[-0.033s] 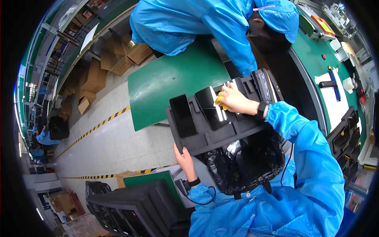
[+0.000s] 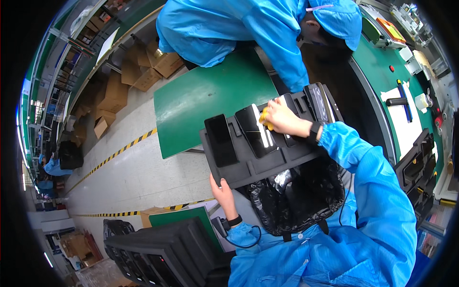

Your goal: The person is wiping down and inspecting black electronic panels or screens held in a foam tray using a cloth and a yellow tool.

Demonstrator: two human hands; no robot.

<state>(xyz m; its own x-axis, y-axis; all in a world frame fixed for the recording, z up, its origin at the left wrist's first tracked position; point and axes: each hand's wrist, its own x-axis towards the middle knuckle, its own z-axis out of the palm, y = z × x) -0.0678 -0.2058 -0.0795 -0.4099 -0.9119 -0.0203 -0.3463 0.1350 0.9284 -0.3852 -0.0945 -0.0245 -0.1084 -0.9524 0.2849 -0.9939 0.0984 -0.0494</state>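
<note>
Black tray [image 2: 267, 165]: matte, molded pockets, held over a black bag liner [image 2: 299, 203] in front of the wearer, right of and partly over the near edge of the green table [image 2: 191, 107]. Long axis runs near-left to far-right.

Slab devices in it, flat, dark glossy faces up: left slab [image 2: 221, 140] plain black; middle slab [image 2: 247, 125] has bright white streaks, probably glare; next slab [image 2: 290, 140] partly hidden by the right hand; far-right slab [image 2: 315, 100] shows a grey reflection. Left and middle slabs have long axes near to far, far ends leaning left.

Right hand [image 2: 284, 118]: comes in from the right, forearm bent across, palm down, fingers pointing left. Fingertips pinch a yellow piece [image 2: 267, 120] at the middle slab's right side. Can't tell if it's pressing on glass.

Left hand [image 2: 223, 195]: from the near side, fingers pointing far, thumb and finger clamped on the tray's near-left corner; other fingers hidden.

Co-worker's blue sleeve [image 2: 284, 60] reaches to the tray's far side.
</note>
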